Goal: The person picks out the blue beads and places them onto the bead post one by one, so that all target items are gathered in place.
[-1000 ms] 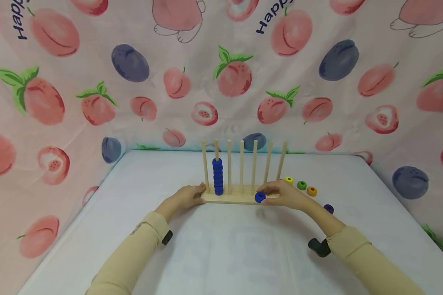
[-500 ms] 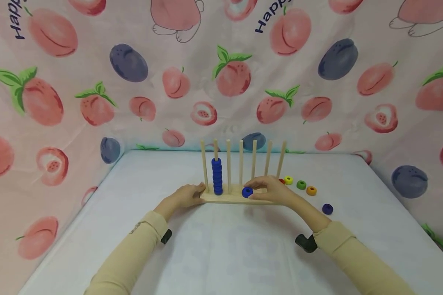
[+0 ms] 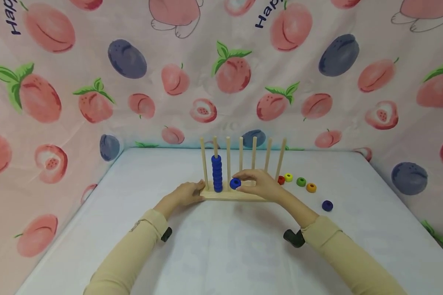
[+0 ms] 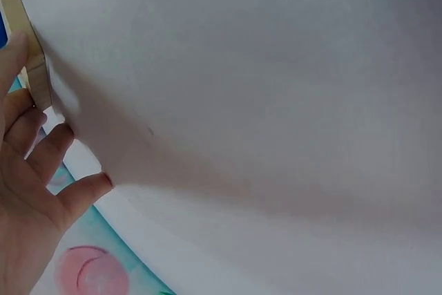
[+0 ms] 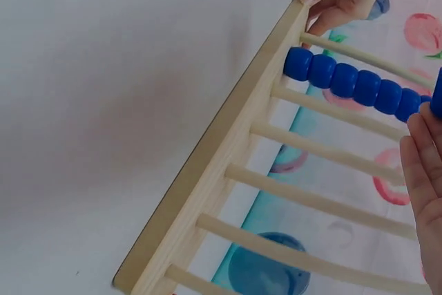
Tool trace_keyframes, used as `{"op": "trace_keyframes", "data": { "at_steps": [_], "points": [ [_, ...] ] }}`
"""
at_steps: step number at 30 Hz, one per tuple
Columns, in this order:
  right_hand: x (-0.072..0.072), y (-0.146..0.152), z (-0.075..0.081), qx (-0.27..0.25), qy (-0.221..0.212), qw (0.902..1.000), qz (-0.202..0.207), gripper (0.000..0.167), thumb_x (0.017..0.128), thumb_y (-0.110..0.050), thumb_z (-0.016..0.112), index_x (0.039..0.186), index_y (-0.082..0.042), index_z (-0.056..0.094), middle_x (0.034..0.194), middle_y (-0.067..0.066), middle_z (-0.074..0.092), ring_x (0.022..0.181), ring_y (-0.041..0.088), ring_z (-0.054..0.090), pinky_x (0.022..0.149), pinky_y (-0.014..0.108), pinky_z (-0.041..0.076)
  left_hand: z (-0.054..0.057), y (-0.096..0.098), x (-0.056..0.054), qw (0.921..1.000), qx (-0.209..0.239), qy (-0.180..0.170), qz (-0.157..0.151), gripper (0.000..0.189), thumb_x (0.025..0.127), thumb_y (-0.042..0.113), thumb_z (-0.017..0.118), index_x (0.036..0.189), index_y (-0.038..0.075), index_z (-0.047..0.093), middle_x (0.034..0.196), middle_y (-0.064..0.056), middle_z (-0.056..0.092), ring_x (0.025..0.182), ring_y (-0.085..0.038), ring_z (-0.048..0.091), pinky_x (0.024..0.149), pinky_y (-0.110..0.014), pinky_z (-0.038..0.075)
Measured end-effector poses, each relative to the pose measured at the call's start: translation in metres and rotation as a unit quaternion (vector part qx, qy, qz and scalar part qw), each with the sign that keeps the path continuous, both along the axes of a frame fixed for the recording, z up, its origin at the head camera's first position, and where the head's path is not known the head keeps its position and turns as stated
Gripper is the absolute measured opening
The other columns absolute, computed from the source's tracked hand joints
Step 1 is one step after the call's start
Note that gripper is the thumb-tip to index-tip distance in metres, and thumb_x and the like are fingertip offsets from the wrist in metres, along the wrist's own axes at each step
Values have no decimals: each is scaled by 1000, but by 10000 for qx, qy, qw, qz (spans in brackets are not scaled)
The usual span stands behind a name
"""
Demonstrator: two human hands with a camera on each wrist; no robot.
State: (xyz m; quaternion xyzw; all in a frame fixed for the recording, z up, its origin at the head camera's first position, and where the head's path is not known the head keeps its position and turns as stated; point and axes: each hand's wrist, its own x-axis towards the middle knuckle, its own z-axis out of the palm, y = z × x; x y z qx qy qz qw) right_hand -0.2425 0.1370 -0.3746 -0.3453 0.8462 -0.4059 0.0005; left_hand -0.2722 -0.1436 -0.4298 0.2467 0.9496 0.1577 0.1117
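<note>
A wooden bead rack (image 3: 240, 196) with a row of upright pegs stands on the white table. Blue beads (image 3: 217, 174) are stacked high on its second peg from the left; the other pegs look bare where visible. My left hand (image 3: 186, 193) holds the left end of the base, the thumb lying on the wood in the left wrist view (image 4: 34, 177). Between thumb and fingertips my right hand (image 3: 260, 184) pinches a blue bead (image 3: 235, 183), raised in front of the third peg. The right wrist view shows only part of this bead (image 5: 438, 98), at its right edge.
Loose beads lie right of the rack: red (image 3: 281, 180), yellow (image 3: 288, 177), green (image 3: 300, 181), orange (image 3: 311, 187) and dark blue-purple (image 3: 327, 205). A fruit-patterned cloth (image 3: 177, 110) rises behind the table.
My right hand has carried the blue bead leftward along the rack and somewhat upward, towards the stacked peg. The left hand has stayed on the base.
</note>
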Motion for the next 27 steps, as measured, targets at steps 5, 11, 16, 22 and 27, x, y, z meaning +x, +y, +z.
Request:
{"op": "trace_keyframes", "data": {
  "at_steps": [5, 11, 16, 22, 27],
  "points": [
    [-1, -9, 3, -244, 151, 9996, -80, 36, 84, -12, 71, 118, -1, 63, 118, 15, 66, 109, 30, 63, 97, 46, 49, -2, 1, -1, 10000, -11, 23, -74, 62, 90, 27, 63, 140, -2, 38, 140, -23, 45, 122, -41, 51, 104, -48, 41],
    [-2, -16, 7, -549, 310, 9977, -245, 37, 83, -11, 71, 119, -4, 63, 120, 13, 65, 112, 29, 62, 98, 43, 48, 2, 6, -1, 10000, 11, 60, -59, 61, 91, 28, 62, 140, 0, 39, 141, -21, 44, 124, -40, 49, 105, -49, 39],
    [-4, -23, 10, -663, 366, 9967, -292, 36, 83, -9, 71, 117, -1, 63, 118, 15, 66, 111, 30, 62, 98, 45, 48, 2, 3, -1, 10000, 3, 17, 51, 63, 91, 28, 62, 141, -1, 38, 141, -21, 44, 126, -40, 48, 106, -49, 38],
    [-6, -28, 15, -737, 523, 9953, -335, 35, 83, -7, 71, 116, 0, 64, 115, 16, 66, 109, 30, 62, 97, 43, 49, 0, -2, -2, 9999, -8, 103, -8, 64, 90, 29, 63, 140, -2, 38, 137, -24, 48, 119, -40, 53, 102, -49, 42],
    [-6, -28, 17, -775, 576, 9946, -392, 34, 83, -7, 71, 116, 0, 63, 115, 15, 67, 108, 29, 63, 97, 42, 50, -1, -1, -2, 9999, 34, 128, -27, 64, 91, 28, 63, 140, -2, 37, 136, -24, 48, 119, -41, 53, 101, -49, 42]
  ]
}}
